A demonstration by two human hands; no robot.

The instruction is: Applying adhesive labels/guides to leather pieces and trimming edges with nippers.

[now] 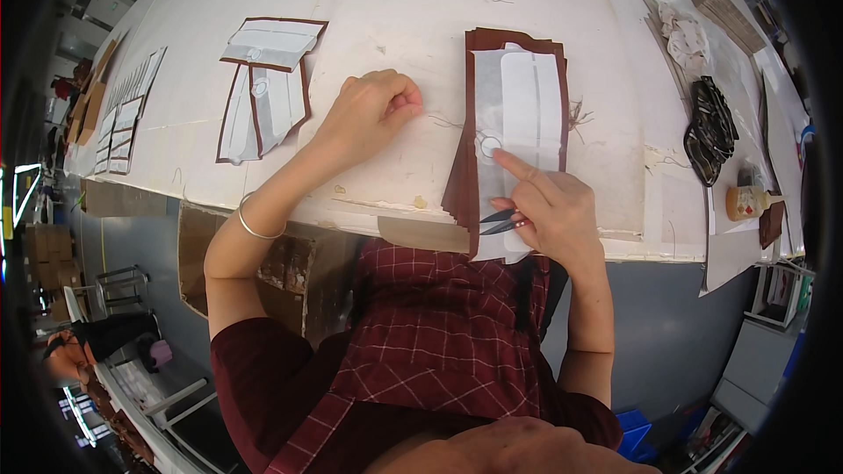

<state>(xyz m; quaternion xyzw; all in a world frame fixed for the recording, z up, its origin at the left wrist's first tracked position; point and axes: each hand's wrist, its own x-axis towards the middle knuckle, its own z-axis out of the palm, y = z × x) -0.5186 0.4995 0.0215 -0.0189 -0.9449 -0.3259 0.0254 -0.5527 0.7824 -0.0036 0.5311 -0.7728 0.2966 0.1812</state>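
Observation:
My right hand [556, 207] holds small dark-bladed scissors [500, 224] in its palm and lower fingers. Its extended index finger touches the top piece beside a round disc-like fitting [490, 145]. That white-backed piece [537, 99] has brown edging and lies on a fanned stack of brown pieces [458, 178], whose near end overhangs the table edge. To the left of the stack, my left hand [375, 108] hovers over or rests on the table, thumb and fingers closed together. No object shows between them; a fine thread could be hidden. Loose threads [448, 122] lie between this hand and the stack.
Similar brown-edged pieces [273, 79] lie to the left, with rows of others [125, 122] farther off. A black bundle [710, 125], a yellowish bottle with a nozzle [747, 203] and crumpled white material [685, 39] occupy the right. A cardboard box [197, 257] stands below the table edge.

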